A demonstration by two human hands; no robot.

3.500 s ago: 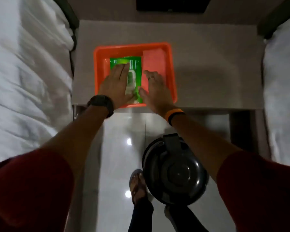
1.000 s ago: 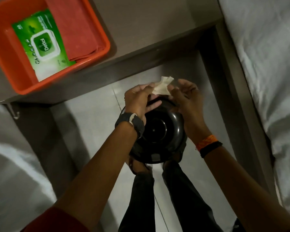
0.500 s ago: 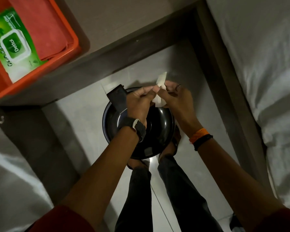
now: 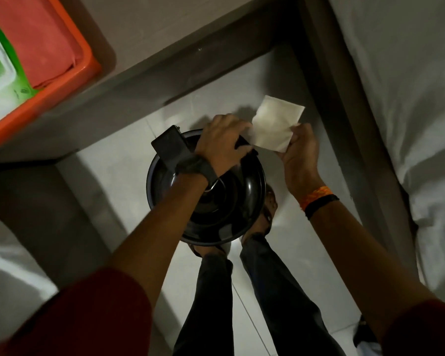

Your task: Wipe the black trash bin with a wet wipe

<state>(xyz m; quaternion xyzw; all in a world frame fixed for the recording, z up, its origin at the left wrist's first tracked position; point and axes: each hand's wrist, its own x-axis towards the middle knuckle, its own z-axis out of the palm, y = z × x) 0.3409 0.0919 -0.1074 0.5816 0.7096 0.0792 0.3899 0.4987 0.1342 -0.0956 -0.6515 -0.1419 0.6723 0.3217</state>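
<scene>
The round black trash bin (image 4: 239,201) with a domed lid stands on the pale floor tiles between my feet and the side table. A white wet wipe (image 4: 275,124) is spread flat above the bin's far rim. My left hand (image 4: 221,140) pinches the wipe's left edge, its wrist over the lid. My right hand (image 4: 301,150) grips the wipe's lower right corner, just right of the bin.
An orange basin (image 4: 88,73) on the grey side table (image 4: 165,39) holds a green wet-wipe pack (image 4: 0,70) and a pink cloth (image 4: 44,44). White beds flank the narrow floor gap on the left and on the right (image 4: 409,98). My legs stand below the bin.
The wipe was bunched between both hands; now it is pulled open into a flat sheet. My right hand has moved to the right, off the bin.
</scene>
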